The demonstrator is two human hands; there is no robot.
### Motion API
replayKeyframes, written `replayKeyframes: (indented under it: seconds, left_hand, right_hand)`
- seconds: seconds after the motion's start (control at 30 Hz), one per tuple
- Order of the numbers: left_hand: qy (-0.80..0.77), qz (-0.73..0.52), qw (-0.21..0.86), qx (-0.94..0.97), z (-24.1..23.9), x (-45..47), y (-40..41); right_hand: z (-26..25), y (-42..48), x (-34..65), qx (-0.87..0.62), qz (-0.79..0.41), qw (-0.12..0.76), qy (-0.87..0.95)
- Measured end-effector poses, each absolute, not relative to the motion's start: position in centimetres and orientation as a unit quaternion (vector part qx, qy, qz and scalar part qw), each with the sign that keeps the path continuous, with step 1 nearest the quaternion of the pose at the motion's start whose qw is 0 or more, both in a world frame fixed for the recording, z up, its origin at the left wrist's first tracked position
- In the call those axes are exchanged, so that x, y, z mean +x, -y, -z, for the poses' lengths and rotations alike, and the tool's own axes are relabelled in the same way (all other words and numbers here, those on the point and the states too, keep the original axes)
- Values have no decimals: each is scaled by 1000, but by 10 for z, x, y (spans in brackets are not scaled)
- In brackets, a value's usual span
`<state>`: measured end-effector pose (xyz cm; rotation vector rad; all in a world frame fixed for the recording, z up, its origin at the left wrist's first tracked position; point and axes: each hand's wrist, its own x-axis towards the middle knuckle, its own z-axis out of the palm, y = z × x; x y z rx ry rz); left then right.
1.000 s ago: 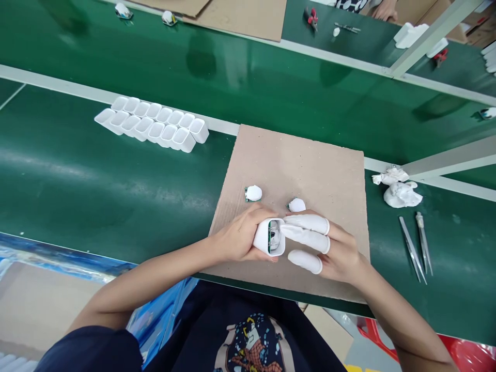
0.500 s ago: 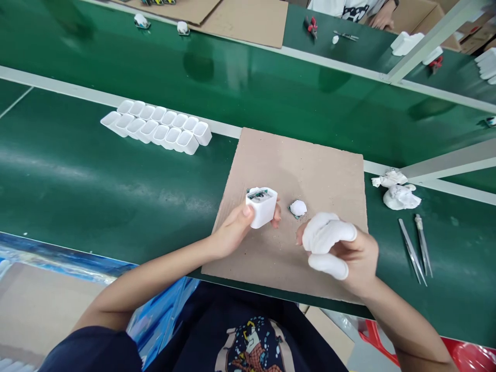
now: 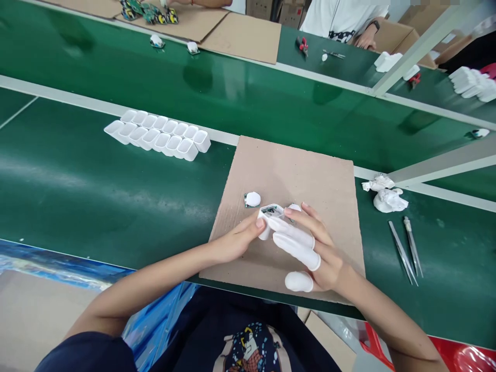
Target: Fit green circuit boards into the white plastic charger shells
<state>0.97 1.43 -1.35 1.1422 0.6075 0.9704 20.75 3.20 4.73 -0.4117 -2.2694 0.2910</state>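
My left hand (image 3: 239, 238) grips a small white plastic housing (image 3: 265, 231), its open end up and a green circuit board showing inside. From the right, my right hand (image 3: 315, 248) reaches over with fingers outstretched and apart, white cots on the thumb and two fingers. Its fingertips are at the housing's rim; whether they press on it I cannot tell. Just behind the housing lies a small circuit board with a white round part (image 3: 253, 199). A second such white-topped part (image 3: 294, 207) is partly hidden behind my right fingers. Both lie on a cardboard sheet (image 3: 287, 160).
Two rows of white housings (image 3: 155, 135) stand at the left by a pale rail. To the right lie tweezers (image 3: 403, 253), a second metal tool (image 3: 413, 247) and crumpled white material (image 3: 389, 199). A slanted post (image 3: 445, 168) rises there. Across the divider, people's arms show beside pliers (image 3: 302, 46).
My right hand has moved left to the housing and its curled fingers have stretched out. My left hand has shifted slightly right and down with the housing, uncovering the board behind it.
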Motion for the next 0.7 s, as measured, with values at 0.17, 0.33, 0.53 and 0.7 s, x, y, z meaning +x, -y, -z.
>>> replayKeyframes:
  seconds: [0.17,0.33,0.53,0.7]
  left_hand:
    - [-246,-434,692,522,1,1,-20]
    - [-221,-380,694,570,-10,2,-20]
    - [-249,-369,554,704,-6,12,-25]
    - [-597,-317,151,722,-23,-41,-62]
  right_hand:
    - [-43,-45,219,-181,-71,399,896]
    - [-62,-46,220,-254,-163,345,889]
    - [-70,-71,215,-239,-252,272,897]
    - [-60,-195,232,-560,-108,205,796]
